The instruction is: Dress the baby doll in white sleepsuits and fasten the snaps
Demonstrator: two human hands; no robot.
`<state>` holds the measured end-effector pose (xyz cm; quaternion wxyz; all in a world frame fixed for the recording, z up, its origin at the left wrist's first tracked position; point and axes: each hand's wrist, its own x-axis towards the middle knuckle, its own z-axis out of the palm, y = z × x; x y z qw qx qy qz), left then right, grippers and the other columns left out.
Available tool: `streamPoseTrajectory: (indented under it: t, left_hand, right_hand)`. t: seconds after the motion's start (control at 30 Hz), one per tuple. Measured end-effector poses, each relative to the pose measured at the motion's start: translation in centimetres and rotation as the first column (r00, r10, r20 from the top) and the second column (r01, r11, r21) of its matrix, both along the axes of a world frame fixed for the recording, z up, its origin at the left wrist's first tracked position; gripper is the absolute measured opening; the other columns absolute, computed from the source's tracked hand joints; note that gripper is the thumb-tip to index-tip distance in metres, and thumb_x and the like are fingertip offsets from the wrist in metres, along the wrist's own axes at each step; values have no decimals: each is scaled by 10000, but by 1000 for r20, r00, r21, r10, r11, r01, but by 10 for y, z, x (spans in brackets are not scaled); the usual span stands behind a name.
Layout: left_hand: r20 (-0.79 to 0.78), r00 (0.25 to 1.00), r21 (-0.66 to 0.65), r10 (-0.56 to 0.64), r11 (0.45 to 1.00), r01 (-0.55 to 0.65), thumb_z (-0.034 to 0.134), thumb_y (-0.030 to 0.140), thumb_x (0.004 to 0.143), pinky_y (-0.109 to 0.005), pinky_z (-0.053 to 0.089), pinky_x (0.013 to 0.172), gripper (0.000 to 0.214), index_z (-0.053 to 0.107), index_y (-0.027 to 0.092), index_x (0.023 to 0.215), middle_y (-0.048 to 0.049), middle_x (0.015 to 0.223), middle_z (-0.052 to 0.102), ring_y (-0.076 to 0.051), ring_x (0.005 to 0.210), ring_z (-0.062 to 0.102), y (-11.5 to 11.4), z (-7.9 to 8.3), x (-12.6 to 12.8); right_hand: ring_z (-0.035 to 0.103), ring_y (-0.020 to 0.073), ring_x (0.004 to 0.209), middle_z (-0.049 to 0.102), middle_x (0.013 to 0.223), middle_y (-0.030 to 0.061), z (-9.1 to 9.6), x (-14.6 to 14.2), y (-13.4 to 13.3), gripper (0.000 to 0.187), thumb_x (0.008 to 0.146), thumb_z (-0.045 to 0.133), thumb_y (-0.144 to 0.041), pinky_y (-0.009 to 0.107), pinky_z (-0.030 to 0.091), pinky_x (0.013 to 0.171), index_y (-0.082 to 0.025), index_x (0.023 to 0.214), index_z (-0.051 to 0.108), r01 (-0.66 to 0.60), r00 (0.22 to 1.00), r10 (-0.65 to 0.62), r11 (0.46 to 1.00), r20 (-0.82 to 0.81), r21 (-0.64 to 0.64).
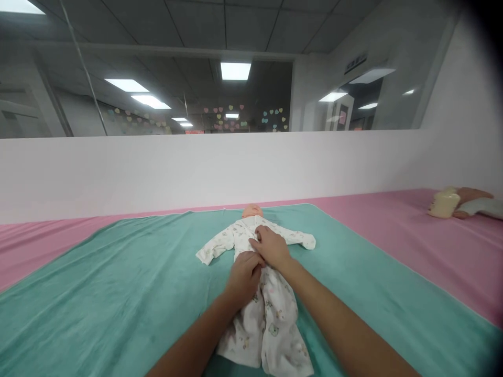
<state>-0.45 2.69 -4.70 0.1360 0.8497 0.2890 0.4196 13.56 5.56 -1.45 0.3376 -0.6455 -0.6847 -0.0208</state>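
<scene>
A baby doll lies on its back, with its head at the far end. It wears a white baby romper with small printed figures, the sleeves spread to both sides and the legs stretched toward me. My left hand is closed at the waist of the romper, its fingers pinching the cloth near the front middle. Just above it, my right hand has its fingers bent and closed on the romper's front at the chest. The bit of cloth between the fingers is hidden by both hands.
A teal blanket lies under the doll, over a pink sheet. At the far right are a pale yellow container and a brownish item beside a grey cloth. A white wall with a window above stands behind.
</scene>
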Motion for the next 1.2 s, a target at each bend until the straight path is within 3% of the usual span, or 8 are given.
streamPoseTrajectory:
  t: [0.1,0.17,0.4,0.57,0.77,0.93,1.03,1.2]
  left_hand:
    - [67,998,10,20,1000,-20,414,58,781,-343,392,829,205,548,213,764,-18,861,625,-170,875,534,1,-5,1]
    - [88,995,26,36,999,-39,422,59,782,-348,383,817,199,548,212,756,-21,851,624,-173,865,531,2,-7,1]
    - [129,986,31,103,994,-107,395,26,764,-334,362,779,226,540,199,758,-11,824,619,-170,842,523,0,-7,1]
    - [77,990,-18,116,993,-115,410,21,744,-323,363,750,223,542,201,743,3,783,621,-171,822,521,0,-5,4]
    - [108,986,-63,125,991,-119,386,55,797,-323,393,760,214,533,205,835,-13,858,595,-169,849,517,2,-9,4]
    - [178,970,-82,168,984,-155,417,124,825,-327,442,793,223,502,202,1016,-71,1073,515,-181,955,515,5,-10,7]
    - [147,965,-38,218,976,-214,473,127,788,-368,431,864,281,508,209,1054,-73,1094,501,-209,1036,491,9,-11,9]
    - [55,965,34,256,965,-258,492,84,732,-377,430,844,287,551,221,977,-48,992,531,-211,962,503,15,-14,10]
  right_hand:
    - [565,269,925,562,1114,139,17,-21,31,316,840,441,-397,372,432,702,-191,1058,539,47,955,-28,997,295,-56]
    - [529,295,1033,537,1176,168,25,-37,53,345,829,478,-379,388,436,759,-173,1098,543,35,930,9,993,368,-113]
    - [635,243,847,669,906,157,39,-60,120,212,756,577,-167,316,456,699,-124,953,640,94,956,4,943,293,-320]
    - [624,216,880,654,996,155,46,-25,135,346,920,310,-254,281,430,659,-123,1014,616,186,973,-140,947,186,-262]
    - [582,169,813,639,932,83,39,-3,110,355,940,273,-358,254,352,642,-176,945,578,193,977,-184,979,110,-72]
    - [533,134,722,598,823,15,17,-8,64,356,952,224,-378,246,296,597,-203,855,519,135,990,-138,983,12,125]
    - [514,134,681,576,739,3,-9,-4,26,312,933,309,-390,253,279,588,-202,787,511,24,999,-29,992,42,123]
    - [509,148,780,572,837,6,-35,22,-28,189,905,406,-355,258,340,674,-222,969,524,-149,989,150,984,-2,96]
